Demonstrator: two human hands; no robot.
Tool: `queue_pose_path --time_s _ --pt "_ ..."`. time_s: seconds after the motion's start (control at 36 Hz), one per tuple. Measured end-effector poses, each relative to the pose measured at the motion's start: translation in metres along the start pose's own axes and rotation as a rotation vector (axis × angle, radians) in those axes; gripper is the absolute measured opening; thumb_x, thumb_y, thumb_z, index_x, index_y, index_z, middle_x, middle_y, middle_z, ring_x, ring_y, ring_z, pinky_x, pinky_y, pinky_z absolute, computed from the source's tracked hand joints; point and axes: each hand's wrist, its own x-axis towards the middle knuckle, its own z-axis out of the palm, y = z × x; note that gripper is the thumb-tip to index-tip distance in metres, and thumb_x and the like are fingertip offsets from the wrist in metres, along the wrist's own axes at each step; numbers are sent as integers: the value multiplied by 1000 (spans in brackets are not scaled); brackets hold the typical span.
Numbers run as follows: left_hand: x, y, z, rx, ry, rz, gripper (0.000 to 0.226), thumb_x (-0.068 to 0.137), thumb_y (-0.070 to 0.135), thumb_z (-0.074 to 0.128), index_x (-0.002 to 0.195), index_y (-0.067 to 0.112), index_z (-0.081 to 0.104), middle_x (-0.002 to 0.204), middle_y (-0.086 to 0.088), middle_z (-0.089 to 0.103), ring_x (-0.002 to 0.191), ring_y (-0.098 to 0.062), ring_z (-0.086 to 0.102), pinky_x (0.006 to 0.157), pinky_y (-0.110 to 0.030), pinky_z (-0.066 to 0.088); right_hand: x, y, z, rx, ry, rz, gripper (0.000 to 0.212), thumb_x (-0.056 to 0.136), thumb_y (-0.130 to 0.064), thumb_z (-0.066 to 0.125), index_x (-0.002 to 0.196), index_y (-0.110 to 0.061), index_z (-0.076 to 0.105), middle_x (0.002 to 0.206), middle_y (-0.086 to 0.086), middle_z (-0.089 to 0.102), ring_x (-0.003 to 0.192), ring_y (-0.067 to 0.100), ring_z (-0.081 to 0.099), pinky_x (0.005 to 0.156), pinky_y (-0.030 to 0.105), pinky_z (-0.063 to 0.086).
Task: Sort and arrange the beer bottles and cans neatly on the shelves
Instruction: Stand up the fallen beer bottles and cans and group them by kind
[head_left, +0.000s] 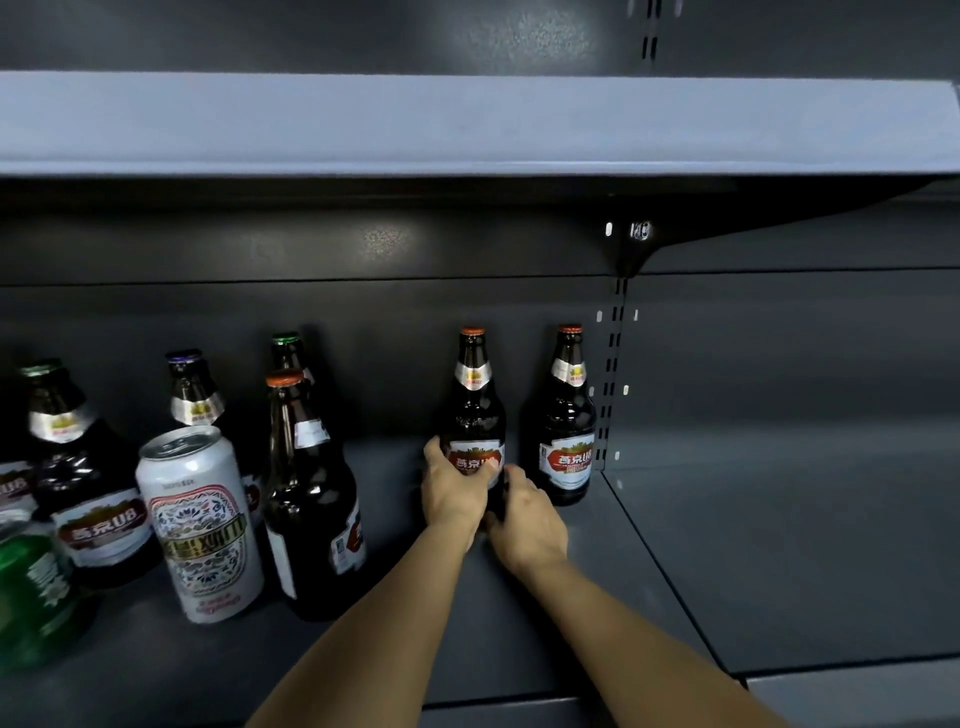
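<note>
Held bottle: a brown beer bottle with an orange cap (472, 405) stands upright on the dark shelf (675, 545), near the back panel.
Left hand (453, 493): fingers and thumb curled round the bottle's lower body, over the red label.
Right hand (527, 519): fingers wrapped on the bottle's right side near the base.
Neighbour: a matching bottle (566, 415) stands just to the right, apart.
Left group: more bottles, a white patterned can (202, 525) and a green can (36, 597), well apart from the hands.
</note>
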Motion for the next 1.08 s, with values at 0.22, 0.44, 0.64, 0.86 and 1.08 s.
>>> queue_pose_path --time_s 0.22,0.44,0.64,0.86,1.08 --pt "-63 5 -30 140 193 261 31 88 25 67 116 17 55 107 4 58 82 -8 58 75 -33 51 -19 -4 0 14 39 -28 42 91 -17 53 131 -14 41 126 7 55 115 26 53 87 39 48" --pt "-107 8 -85 203 476 583 26 83 29 62 104 14 55 94 4 50 88 -20 54 77 -28 41 -43 -37 14 173 -42 -156 47 90 -34 57 133 -22 45 122 1 62 114 24 57 89 40 49" --pt "-101 10 -126 204 610 373 75 74 29 81 136 6 45 135 -15 46 125 -33 40 103 -40 30 -56 -82 30 364 -287 -148 81 83 -41 66 150 -23 25 143 2 50 132 21 46 106 40 41" --pt "-71 -4 -145 83 338 35 95 71 39 83 146 16 30 143 -10 40 133 -34 37 107 -43 33 -61 -108 41 545 -429 -118 105 70 -49 67 155 -28 9 147 -4 45 135 14 43 112 39 37" --pt "-45 -23 -161 -68 46 137 78 61 44 85 125 34 42 116 8 63 111 -16 61 102 -38 46 -57 -98 40 401 -280 -40 85 57 -38 82 132 -31 42 122 -2 49 123 19 44 106 42 42"
